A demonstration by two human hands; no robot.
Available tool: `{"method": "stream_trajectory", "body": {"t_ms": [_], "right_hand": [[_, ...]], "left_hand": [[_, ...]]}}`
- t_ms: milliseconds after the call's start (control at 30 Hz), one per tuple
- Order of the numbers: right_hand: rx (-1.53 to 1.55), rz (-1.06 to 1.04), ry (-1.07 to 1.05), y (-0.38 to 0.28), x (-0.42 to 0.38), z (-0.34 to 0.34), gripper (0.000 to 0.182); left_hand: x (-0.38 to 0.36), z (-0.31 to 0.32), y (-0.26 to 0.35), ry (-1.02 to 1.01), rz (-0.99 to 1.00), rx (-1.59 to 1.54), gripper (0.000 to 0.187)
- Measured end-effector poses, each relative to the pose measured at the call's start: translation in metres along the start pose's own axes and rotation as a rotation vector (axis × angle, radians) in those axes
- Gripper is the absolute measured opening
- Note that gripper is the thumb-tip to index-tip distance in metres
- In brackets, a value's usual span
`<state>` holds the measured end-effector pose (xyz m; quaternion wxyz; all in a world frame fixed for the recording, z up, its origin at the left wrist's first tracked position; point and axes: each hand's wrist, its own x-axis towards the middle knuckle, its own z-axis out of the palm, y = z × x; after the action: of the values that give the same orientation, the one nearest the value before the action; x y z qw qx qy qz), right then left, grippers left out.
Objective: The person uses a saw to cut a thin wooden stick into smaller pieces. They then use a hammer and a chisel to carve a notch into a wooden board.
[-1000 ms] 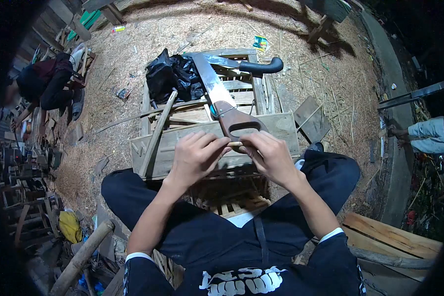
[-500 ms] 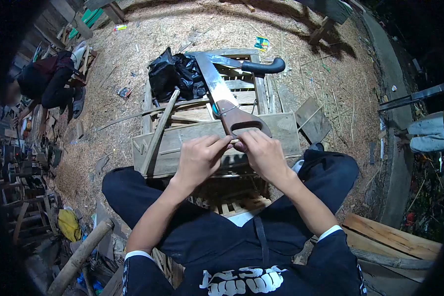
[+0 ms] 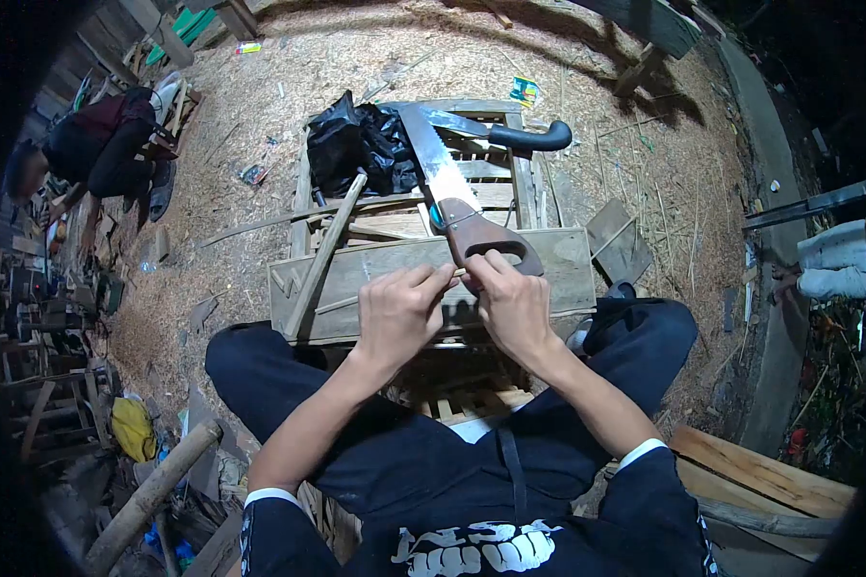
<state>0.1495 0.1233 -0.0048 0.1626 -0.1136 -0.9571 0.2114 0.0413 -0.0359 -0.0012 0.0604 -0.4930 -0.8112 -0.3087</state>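
Observation:
My left hand (image 3: 399,306) and my right hand (image 3: 512,300) meet over the near edge of a low wooden bench (image 3: 366,264). Between their pinched fingertips runs a small, pale wooden stick (image 3: 459,273), mostly hidden by the fingers. Just beyond my right hand lies a handsaw (image 3: 481,234) with a brown wooden handle, its blade pointing away. Past it rests a large knife (image 3: 515,137) with a black curved handle. A black plastic bag (image 3: 351,154) sits left of the saw blade. One wooden strip (image 3: 327,255) leans across the bench's left part.
Wood shavings (image 3: 231,260) cover the ground. At the left, another person (image 3: 106,144) crouches low. A thick pole (image 3: 159,495) and a yellow bag (image 3: 133,430) are at the lower left; boards (image 3: 760,471) lie at the lower right. A concrete edge (image 3: 779,337) runs along the right.
The whole view has shifted slightly, so the bench and tools appear a little further right. Both hands keep their pinch on the small stick, with the fingers slightly repositioned.

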Motion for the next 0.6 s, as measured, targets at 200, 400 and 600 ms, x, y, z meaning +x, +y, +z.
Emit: {"method": "stream_trajectory", "body": {"t_ms": [200,400,600], "right_hand": [[-0.011,0.032,0.025,-0.005,-0.001,0.0,0.033],[-0.018,0.048,0.016,-0.002,-0.001,0.0,0.026],[0.19,-0.102,-0.128,0.019,0.003,-0.011,0.016]], "left_hand": [[-0.001,0.004,0.002,0.013,-0.016,0.027,0.032],[0.005,0.004,-0.006,0.022,0.034,0.016,0.031],[0.018,-0.01,-0.02,0.06,0.25,0.035,0.028]]}}
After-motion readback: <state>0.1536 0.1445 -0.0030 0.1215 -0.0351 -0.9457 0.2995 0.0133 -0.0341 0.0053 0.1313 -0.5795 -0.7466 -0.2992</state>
